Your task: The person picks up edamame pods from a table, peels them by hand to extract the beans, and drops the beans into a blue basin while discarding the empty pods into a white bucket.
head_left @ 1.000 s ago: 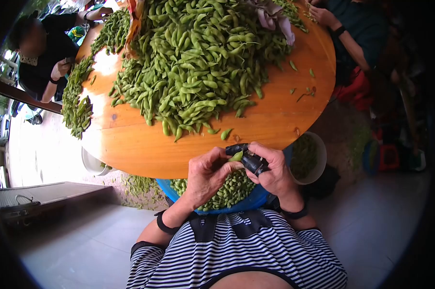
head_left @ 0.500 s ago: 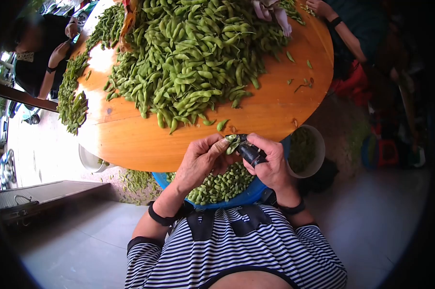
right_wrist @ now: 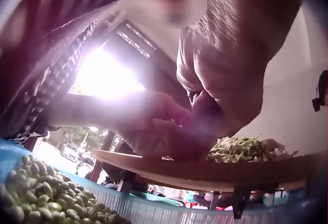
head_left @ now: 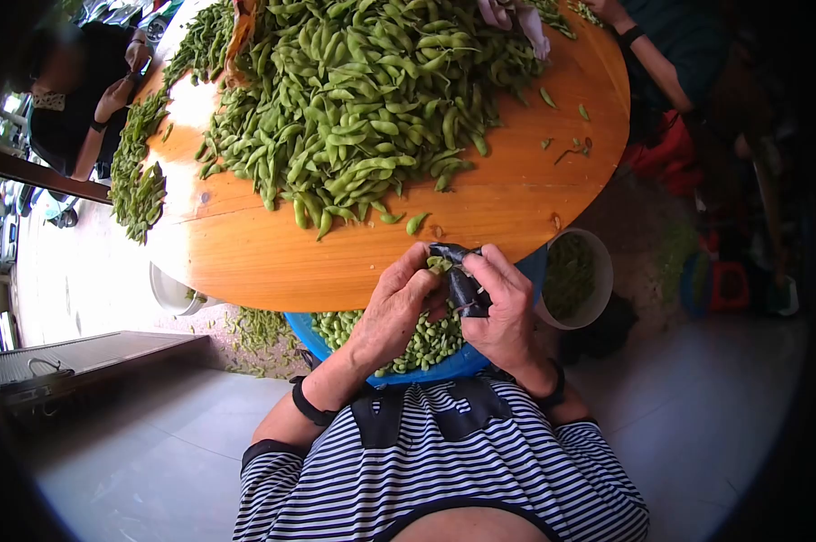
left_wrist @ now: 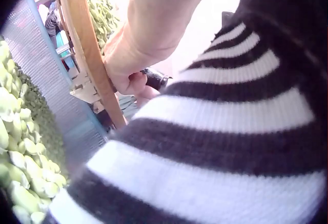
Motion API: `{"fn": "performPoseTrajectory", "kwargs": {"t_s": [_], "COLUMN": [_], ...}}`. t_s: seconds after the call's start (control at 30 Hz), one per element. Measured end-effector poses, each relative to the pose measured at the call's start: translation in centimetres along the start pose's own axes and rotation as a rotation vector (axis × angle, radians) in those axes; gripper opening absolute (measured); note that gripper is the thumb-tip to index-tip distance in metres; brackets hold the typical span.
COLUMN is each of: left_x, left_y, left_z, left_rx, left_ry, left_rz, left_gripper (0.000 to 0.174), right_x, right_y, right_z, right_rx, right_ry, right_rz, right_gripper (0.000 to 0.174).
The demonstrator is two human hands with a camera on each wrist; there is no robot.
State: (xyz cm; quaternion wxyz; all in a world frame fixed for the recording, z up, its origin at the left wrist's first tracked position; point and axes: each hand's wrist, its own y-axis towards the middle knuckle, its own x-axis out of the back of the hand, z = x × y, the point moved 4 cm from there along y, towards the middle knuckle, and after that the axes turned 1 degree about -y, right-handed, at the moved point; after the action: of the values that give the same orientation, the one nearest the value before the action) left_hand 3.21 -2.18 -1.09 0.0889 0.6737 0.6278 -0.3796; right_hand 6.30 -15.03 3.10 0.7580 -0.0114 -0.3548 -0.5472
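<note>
Left hand and right hand are together in my head view, both pinching one green pod over the near edge of the wooden desk. That desk bears a great heap of pods, piled toward its middle; I judge that this leaves the near strip free for working while the supply stays within reach. Below the hands sits a blue tub, partly under the desk, presumably so that whatever drops lands inside. A smaller white bucket stands to the right; I can't make out its contents. Shelled beans lie in the tub. Black covers wrap two right digits, likely guarding them against the husk. My wrist views hide the fingertips.
</note>
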Motion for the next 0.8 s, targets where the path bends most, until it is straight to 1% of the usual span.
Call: {"fn": "performPoseTrajectory", "kwargs": {"t_s": [0.07, 0.1, 0.17, 0.2, 0.23, 0.27, 0.3, 0.33, 0.37, 0.4, 0.43, 0.47, 0.5, 0.57, 0.6, 0.63, 0.67, 0.7, 0.73, 0.77, 0.8], "left_x": [0.1, 0.1, -0.2, -0.3, -0.6, -1.1, -1.6, -1.3, -0.7, -0.2, 0.6, 1.1, 1.3, 2.1, 2.3, 2.4, 2.4, 2.4, 2.4, 2.5, 2.5], "left_y": [0.0, -0.1, -0.1, -0.1, -0.4, -0.7, -1.0, -1.1, -1.1, -0.9, -0.5, 0.1, 0.6, 1.7, 2.1, 2.5, 2.8, 2.8, 2.9, 3.0, 2.9], "left_z": [0.5, 0.4, -0.3, -0.3, -0.2, -0.9, -1.6, -2.3, -3.7, -5.0, -6.4, -7.8, -9.0, -10.5, -10.9, -11.2, -11.2, -11.3, -11.4, -11.4, -11.5], "left_rx": [-0.014, -0.018, -0.043, -0.021, -0.01, -0.098, -0.186, -0.19, -0.307, -0.422, -0.701, -0.811, -0.997, -1.056, -1.06, -1.024, -0.987, -0.991, -0.96, -0.929, -0.931], "left_ry": [-0.011, -0.009, 0.208, 0.338, 0.386, 0.641, 0.896, 0.896, 0.966, 1.033, 1.206, 1.362, 1.422, 1.601, 1.601, 1.687, 1.773, 1.776, 1.705, 1.633, 1.632], "left_rz": [-0.089, -0.091, 0.003, 0.082, 0.189, 0.291, 0.391, 0.388, 0.286, 0.183, -0.028, -0.198, -0.303, -0.38, -0.382, -0.374, -0.367, -0.368, -0.368, -0.367, -0.369], "left_gripper": [0.021, 0.021, 0.019, 0.022, 0.024, 0.025, 0.027, 0.027, 0.028, 0.029, 0.029, 0.028, 0.027, 0.027, 0.027, 0.026, 0.026, 0.026, 0.027, 0.028, 0.028], "right_x": [0.3, 0.4, 1.3, 2.2, 3.7, 5.3, 7.0, 8.8, 10.7, 12.5, 13.9, 14.6, 15.0, 14.6, 14.2, 13.5, 12.5, 11.5, 10.3, 9.1, 8.2], "right_y": [-0.2, -0.1, 0.2, 0.2, 0.1, 0.1, -0.6, -1.0, -1.6, -2.8, -3.3, -3.9, -4.2, -3.7, -3.3, -3.0, -2.3, -1.5, -0.8, 0.1, 0.5], "right_z": [0.3, 0.5, -0.4, -1.0, -1.4, -1.7, -3.1, -3.8, -4.8, -6.8, -7.2, -7.8, -8.1, -7.5, -7.0, -6.7, -6.1, -5.5, -5.0, -3.8, -3.2], "right_rx": [0.007, 0.015, -0.114, -0.109, -0.153, -0.2, -0.26, -0.406, -0.437, -0.419, -0.45, -0.52, -0.59, -0.581, -0.574, -0.504, -0.472, -0.44, -0.345, -0.241, -0.27], "right_ry": [0.018, 0.034, 0.195, 0.188, 0.112, 0.126, 0.048, 0.196, 0.029, -0.182, -0.39, -0.511, -0.632, -0.646, -0.658, -0.61, -0.542, -0.474, -0.38, -0.387, -0.291], "right_rz": [0.019, 0.038, 0.11, 0.085, 0.116, 0.13, 0.117, 0.034, 0.011, -0.013, 0.012, 0.018, 0.023, 0.012, 0.008, -0.038, -0.034, -0.031, -0.036, -0.006, 0.04], "right_gripper": [0.043, 0.043, 0.04, 0.035, 0.032, 0.029, 0.029, 0.029, 0.03, 0.031, 0.037, 0.04, 0.045, 0.047, 0.05, 0.048, 0.047, 0.046, 0.045, 0.043, 0.043]}}
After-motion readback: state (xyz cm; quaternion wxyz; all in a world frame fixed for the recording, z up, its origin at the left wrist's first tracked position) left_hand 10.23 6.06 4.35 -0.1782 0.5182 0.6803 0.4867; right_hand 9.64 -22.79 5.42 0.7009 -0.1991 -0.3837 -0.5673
